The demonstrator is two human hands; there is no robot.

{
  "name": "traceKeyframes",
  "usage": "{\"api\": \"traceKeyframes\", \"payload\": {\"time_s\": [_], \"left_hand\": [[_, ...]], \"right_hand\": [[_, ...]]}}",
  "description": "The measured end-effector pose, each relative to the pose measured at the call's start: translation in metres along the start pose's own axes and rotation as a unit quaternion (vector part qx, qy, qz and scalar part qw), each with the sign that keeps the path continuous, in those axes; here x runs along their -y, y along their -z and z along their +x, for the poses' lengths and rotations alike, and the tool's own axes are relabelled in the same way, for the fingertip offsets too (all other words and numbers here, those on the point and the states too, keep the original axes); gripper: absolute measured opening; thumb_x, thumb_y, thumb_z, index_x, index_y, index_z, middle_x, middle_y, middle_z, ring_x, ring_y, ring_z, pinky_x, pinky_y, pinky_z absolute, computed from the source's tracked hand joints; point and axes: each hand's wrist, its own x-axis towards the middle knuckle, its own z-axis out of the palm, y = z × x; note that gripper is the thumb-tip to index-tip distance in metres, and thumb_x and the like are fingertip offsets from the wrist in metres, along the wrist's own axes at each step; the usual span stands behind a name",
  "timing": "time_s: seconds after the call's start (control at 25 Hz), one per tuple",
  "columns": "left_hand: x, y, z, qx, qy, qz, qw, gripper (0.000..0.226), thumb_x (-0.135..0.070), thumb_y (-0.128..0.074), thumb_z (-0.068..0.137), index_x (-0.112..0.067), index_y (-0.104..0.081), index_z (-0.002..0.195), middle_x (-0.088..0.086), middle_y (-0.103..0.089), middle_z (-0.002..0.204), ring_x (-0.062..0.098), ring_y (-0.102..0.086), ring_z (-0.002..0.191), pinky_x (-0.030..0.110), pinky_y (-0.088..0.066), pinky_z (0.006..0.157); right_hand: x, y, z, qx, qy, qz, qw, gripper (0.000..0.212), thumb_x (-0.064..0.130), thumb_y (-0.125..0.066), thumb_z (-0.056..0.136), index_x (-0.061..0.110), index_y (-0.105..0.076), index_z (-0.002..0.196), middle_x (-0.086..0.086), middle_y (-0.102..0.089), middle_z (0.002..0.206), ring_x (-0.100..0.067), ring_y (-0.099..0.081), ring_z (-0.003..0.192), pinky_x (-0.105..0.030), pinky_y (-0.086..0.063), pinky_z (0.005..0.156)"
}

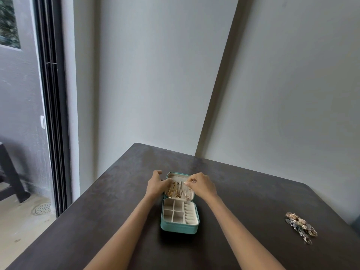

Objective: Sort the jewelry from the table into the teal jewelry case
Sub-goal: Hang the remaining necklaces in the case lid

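While left hand (pixel 155 185) grips lid of teal case (pixel 179 221), right hand (pixel 200 185) fingers pinch small ring (pixel 193 180).

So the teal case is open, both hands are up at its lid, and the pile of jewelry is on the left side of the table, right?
Not quite. The head view shows the pile on the table's right side, not the left. The rest is right: the case is open, with the left hand and right hand at its lid.

Home, likely: dark matte brown surface (pixel 253 201) against plain white walls (pixel 155 75), black-framed sliding glass door (pixel 52 114) left of it.
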Motion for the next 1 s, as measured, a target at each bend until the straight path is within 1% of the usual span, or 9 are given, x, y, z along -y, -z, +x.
{"api": "traceKeyframes", "payload": {"time_s": [0.16,0.28,0.4,0.48,0.52,0.6,0.72,0.88,1.0], "left_hand": [[0.009,-0.003,-0.004,-0.028,-0.048,-0.012,0.998,0.043,-0.029,-0.064,0.084,-0.016,-0.052,0.123,0.005,-0.068,0.100,0.021,-0.064,0.094,0.038,-0.049,0.091],[0.011,-0.003,-0.007,-0.030,-0.081,-0.020,0.996,0.036,-0.029,-0.065,0.084,-0.021,-0.054,0.117,0.000,-0.071,0.098,0.014,-0.067,0.086,0.036,-0.052,0.086],[0.015,-0.001,-0.008,-0.019,-0.111,-0.049,0.992,0.028,-0.028,-0.068,0.082,-0.030,-0.056,0.107,-0.004,-0.072,0.093,0.010,-0.069,0.082,0.040,-0.055,0.084],[0.018,0.001,-0.007,-0.014,-0.124,-0.068,0.990,0.026,-0.028,-0.070,0.081,-0.035,-0.056,0.102,-0.003,-0.072,0.093,0.010,-0.069,0.084,0.039,-0.057,0.082],[0.018,0.001,-0.008,-0.012,-0.128,-0.076,0.989,0.026,-0.028,-0.070,0.080,-0.036,-0.056,0.101,-0.003,-0.072,0.094,0.010,-0.069,0.085,0.039,-0.057,0.082],[0.016,0.002,-0.009,-0.006,-0.136,-0.095,0.986,0.026,-0.028,-0.071,0.080,-0.037,-0.057,0.101,-0.002,-0.072,0.097,0.011,-0.070,0.088,0.038,-0.058,0.082],[0.020,0.002,-0.009,0.004,-0.148,-0.125,0.981,0.027,-0.026,-0.072,0.080,-0.036,-0.059,0.101,0.001,-0.072,0.100,0.014,-0.069,0.091,0.039,-0.058,0.082],[0.019,0.000,-0.008,0.012,-0.152,-0.151,0.977,0.035,-0.025,-0.076,0.077,-0.039,-0.058,0.104,0.005,-0.072,0.099,0.019,-0.070,0.090,0.040,-0.057,0.082],[0.013,0.006,-0.010,0.030,-0.163,-0.188,0.968,0.047,-0.030,-0.080,0.071,-0.036,-0.057,0.112,0.008,-0.072,0.097,0.021,-0.071,0.089,0.037,-0.057,0.083]], "right_hand": [[0.001,0.000,0.002,-0.055,0.029,-0.035,0.997,0.017,0.033,-0.060,0.089,0.025,-0.073,0.097,0.004,-0.070,0.102,-0.017,-0.062,0.099,-0.026,-0.041,0.075],[0.002,0.000,0.002,-0.103,0.090,-0.103,0.985,0.020,0.034,-0.056,0.092,0.025,-0.072,0.101,0.004,-0.063,0.102,-0.016,-0.058,0.099,-0.023,-0.036,0.070],[0.001,0.000,0.005,-0.124,0.137,-0.156,0.970,0.019,0.030,-0.054,0.093,0.025,-0.072,0.100,0.003,-0.061,0.096,-0.016,-0.057,0.092,-0.024,-0.037,0.067],[0.001,0.001,0.006,-0.153,0.167,-0.198,0.954,0.006,0.028,-0.069,0.083,0.026,-0.075,0.084,0.005,-0.061,0.080,-0.014,-0.059,0.075,-0.023,-0.042,0.056],[0.000,0.002,0.006,-0.156,0.180,-0.219,0.946,0.006,0.027,-0.080,0.072,0.027,-0.074,0.072,0.007,-0.058,0.069,-0.012,-0.057,0.063,-0.021,-0.042,0.047],[-0.003,0.003,0.007,-0.158,0.198,-0.255,0.933,0.022,0.021,-0.090,0.055,0.028,-0.068,0.055,0.010,-0.052,0.058,-0.008,-0.051,0.050,-0.018,-0.039,0.037],[-0.007,0.004,0.007,-0.153,0.231,-0.259,0.925,0.028,0.015,-0.089,0.056,0.025,-0.063,0.051,0.009,-0.049,0.056,-0.008,-0.046,0.049,-0.016,-0.032,0.039],[-0.008,0.008,0.008,-0.153,0.262,-0.219,0.927,0.027,0.015,-0.089,0.056,0.023,-0.063,0.060,0.010,-0.055,0.059,-0.008,-0.053,0.054,-0.018,-0.045,0.043],[-0.002,0.024,0.005,-0.174,0.277,-0.200,0.923,0.038,0.017,-0.091,0.051,0.022,-0.057,0.067,0.010,-0.055,0.059,-0.008,-0.052,0.052,-0.017,-0.044,0.045]]}}
